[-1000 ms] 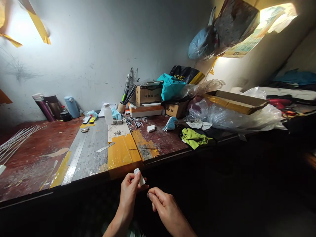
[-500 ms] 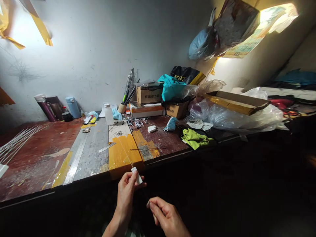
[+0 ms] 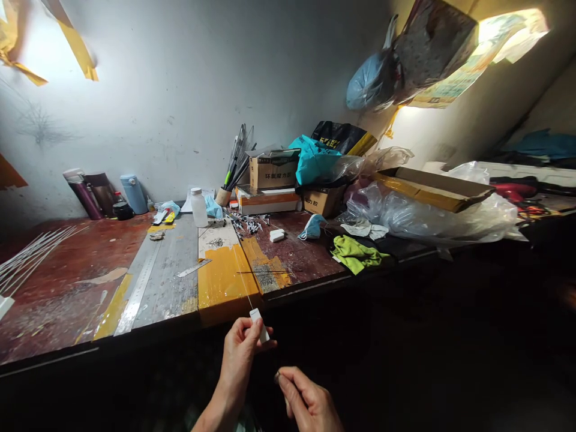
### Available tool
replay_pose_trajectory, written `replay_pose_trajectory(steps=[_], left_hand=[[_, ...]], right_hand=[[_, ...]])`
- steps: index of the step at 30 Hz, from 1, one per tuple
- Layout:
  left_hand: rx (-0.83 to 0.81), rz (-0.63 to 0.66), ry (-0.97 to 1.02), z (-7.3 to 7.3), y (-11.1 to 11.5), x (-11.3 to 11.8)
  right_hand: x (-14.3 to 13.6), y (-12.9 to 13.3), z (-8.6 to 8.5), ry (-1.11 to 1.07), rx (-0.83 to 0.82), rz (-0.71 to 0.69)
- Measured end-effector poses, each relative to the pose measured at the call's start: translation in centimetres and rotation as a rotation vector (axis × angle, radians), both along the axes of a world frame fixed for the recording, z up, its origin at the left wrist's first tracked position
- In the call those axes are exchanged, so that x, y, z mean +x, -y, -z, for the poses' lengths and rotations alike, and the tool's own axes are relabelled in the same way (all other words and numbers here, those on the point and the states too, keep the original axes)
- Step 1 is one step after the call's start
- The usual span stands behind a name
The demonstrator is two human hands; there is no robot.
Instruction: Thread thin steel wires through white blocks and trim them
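Observation:
Between the thumb and fingers of my left hand (image 3: 245,348) is a small white block (image 3: 260,326). A thin pale rod (image 3: 243,279) runs from the block's far end up over the yellow-taped part of the bench. Below and to the right, my right hand (image 3: 308,399) is closed in a pinch, thumb against forefinger. Something small shows at its fingertips, too dark to name. Both hands are in front of the bench edge, apart from each other.
On the bench (image 3: 180,288) stand a white bottle (image 3: 198,207), a cardboard box (image 3: 272,173) and several flasks (image 3: 133,195). Thin white rods (image 3: 38,258) lie at the left. A green cloth (image 3: 357,253), a blue mask (image 3: 312,227) and plastic bags (image 3: 405,210) lie to the right.
My left hand has moved a little right and down with the white block, and the rod has shifted with it. My right hand has moved slightly down, still pinched.

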State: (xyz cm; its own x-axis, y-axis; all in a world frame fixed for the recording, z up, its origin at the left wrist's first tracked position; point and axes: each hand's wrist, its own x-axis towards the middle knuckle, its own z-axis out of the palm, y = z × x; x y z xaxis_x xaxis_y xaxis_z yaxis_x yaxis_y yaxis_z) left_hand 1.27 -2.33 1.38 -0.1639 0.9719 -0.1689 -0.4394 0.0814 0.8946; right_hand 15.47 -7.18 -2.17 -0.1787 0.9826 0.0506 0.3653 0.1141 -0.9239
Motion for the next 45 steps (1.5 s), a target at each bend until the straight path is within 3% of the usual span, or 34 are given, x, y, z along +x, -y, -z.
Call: replay_pose_trajectory(steps=[12,19,25,31,45], left_hand=[[-0.033,-0.040,-0.022,0.8,-1.1,-0.3],[-0.046,-0.060,-0.008,0.3,-1.2,-0.9],[-0.054,-0.072,-0.021,0.3,-1.3,-1.4],[-0.029,-0.091,-0.066,0.7,-1.5,-1.1],[-0.007,-0.051,-0.082,1.3,-1.0,-0.6]], right_hand=[[-2.0,-3.7,-1.6,0.040,0.078,-0.124],[-2.5,-4.1,-1.7,0.068,0.112,-0.023],[-2.6,-4.3,-2.0,-0.007,0.002,-0.135],[-2.6,-4.3,-1.8,0.020,0.062,-0.056],[-1.9,-3.9,-2.0,0.079,0.048,-0.155]])
